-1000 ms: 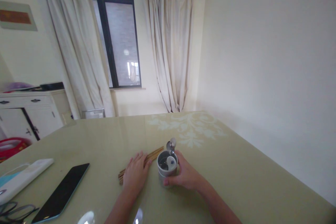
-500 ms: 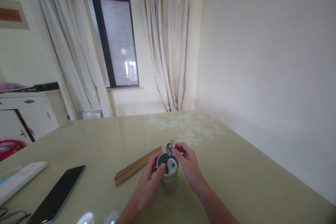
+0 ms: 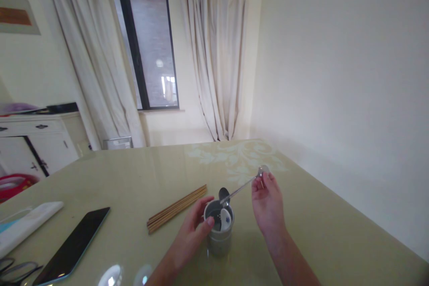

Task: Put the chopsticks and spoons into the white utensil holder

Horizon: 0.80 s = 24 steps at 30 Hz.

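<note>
A grey cylindrical utensil holder [image 3: 220, 242] stands upright on the table, with my left hand [image 3: 191, 234] wrapped around its left side, thumb on the rim. Inside it sit a white spoon [image 3: 225, 219] with a blue mark and a dark metal spoon [image 3: 224, 194] whose bowl rises above the back rim. My right hand [image 3: 268, 201], up and to the right, pinches a shiny metal spoon [image 3: 241, 186] near its bowl. That spoon's thin handle slants down left to the holder's rim; whether its end is inside, I cannot tell. Left of the holder lies a bundle of wooden chopsticks [image 3: 177, 210].
A black phone or tablet [image 3: 73, 246] and a white power strip-like bar [image 3: 31, 223] lie at the left of the table [image 3: 140, 174]. Scissors-like dark loops [image 3: 20, 270] show in the lower left corner. A wall [image 3: 335, 76] runs along the right table edge.
My right hand has moved up and right, drawing the metal spoon's long handle out of the holder. My left hand stays on the holder, which appears slightly farther right and lower.
</note>
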Each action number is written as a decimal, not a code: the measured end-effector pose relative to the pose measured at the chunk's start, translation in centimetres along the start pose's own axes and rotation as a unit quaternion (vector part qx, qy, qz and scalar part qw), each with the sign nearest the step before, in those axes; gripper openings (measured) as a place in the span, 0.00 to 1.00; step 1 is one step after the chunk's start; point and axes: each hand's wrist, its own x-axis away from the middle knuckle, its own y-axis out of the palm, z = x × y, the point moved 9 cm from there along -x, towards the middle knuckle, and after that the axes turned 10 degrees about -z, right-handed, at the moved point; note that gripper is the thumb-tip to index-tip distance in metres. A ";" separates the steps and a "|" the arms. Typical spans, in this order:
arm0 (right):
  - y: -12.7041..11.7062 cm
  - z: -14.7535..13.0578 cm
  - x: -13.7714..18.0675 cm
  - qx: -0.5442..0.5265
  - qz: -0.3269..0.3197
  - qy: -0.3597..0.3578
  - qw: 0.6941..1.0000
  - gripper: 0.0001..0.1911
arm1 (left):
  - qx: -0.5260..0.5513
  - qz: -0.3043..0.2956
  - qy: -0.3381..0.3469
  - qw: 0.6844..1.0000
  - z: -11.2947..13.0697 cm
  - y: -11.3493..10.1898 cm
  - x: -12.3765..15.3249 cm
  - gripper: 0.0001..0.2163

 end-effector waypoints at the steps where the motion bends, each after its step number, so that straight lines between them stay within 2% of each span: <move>1: -0.8 0.5 -0.4 -0.022 0.016 0.015 1.000 0.16 | 0.004 -0.002 -0.003 1.000 0.0 0.1 0.0 0.34; 6: -2.9 3.8 -0.4 -0.057 0.073 0.082 0.992 0.13 | 0.003 0.027 -0.019 0.999 -0.1 -0.2 0.1 0.39; 8: -2.6 4.8 0.0 -0.030 0.060 0.097 0.993 0.15 | -0.008 0.071 -0.031 0.997 -0.5 -1.2 0.0 0.39; 10: -2.0 5.9 0.5 0.007 0.036 0.121 0.992 0.17 | -0.033 0.140 -0.026 0.989 -0.8 -2.9 0.0 0.40; 13: -1.2 7.7 1.5 0.044 0.016 0.170 0.984 0.20 | -0.130 0.225 0.004 0.966 -0.3 -5.4 0.3 0.41; 15: -0.8 8.6 2.2 0.054 0.004 0.191 0.980 0.22 | -0.223 0.221 0.013 0.949 0.4 -6.1 0.2 0.36; 18: -0.1 9.5 3.1 0.083 -0.025 0.218 0.972 0.22 | -0.348 0.184 0.024 0.919 1.3 -6.0 0.2 0.28; 21: 0.4 10.2 3.8 0.135 -0.054 0.244 0.959 0.22 | -0.439 0.157 0.031 0.884 1.9 -5.3 0.3 0.25; 24: 0.8 10.5 4.4 0.172 -0.072 0.256 0.949 0.21 | -0.496 0.104 0.020 0.862 1.7 -4.2 0.1 0.20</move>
